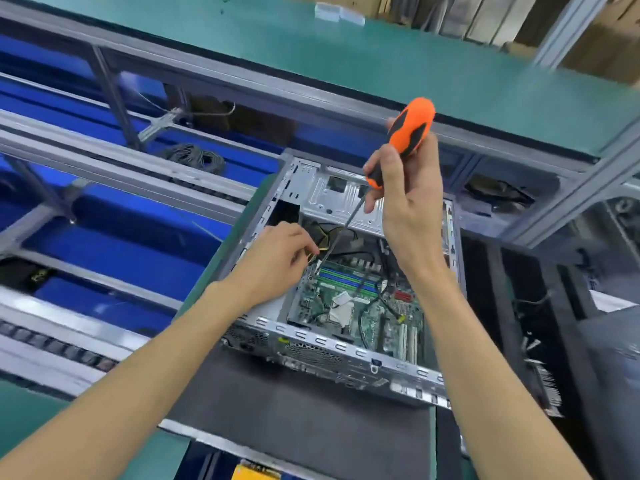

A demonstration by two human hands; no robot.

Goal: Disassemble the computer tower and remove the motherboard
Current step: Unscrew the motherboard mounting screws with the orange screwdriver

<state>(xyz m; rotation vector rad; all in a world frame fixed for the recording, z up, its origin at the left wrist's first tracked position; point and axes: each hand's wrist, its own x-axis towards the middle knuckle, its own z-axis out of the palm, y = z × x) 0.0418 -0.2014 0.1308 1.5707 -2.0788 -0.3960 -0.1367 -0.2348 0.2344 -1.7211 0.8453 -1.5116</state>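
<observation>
1. The computer tower [346,271] is lying on its side on a dark mat [294,410] on the green surface [31,427], its side panel off and the opening facing up, which is giving both hands a way in from above.
2. The motherboard [363,306] is sitting inside the case against its floor, looking not yet freed; green and blue memory slots [349,280] and black cables [374,306] are showing across it.
3. The right hand [405,202] is gripping the orange and black handle of the screwdriver [408,133], fingers wrapped around it, holding it high so the long shaft is slanting down into the case.
4. The tip is reaching the board's corner beside the memory slots, probably seating on a mounting screw there; the screw itself is too small to make out.
5. The left hand [277,258] is resting at the case's left edge with its fingers curled and pinching near the tip, among yellow and black wires [325,242]; judging by the pose, it is steadying the tip or holding the wires aside, and which one I cannot tell.
6. The likely step in hand is undoing the board's fixing screws, so the task is looking partway along, with cables on the board perhaps needing unplugging before it can lift out.
</observation>
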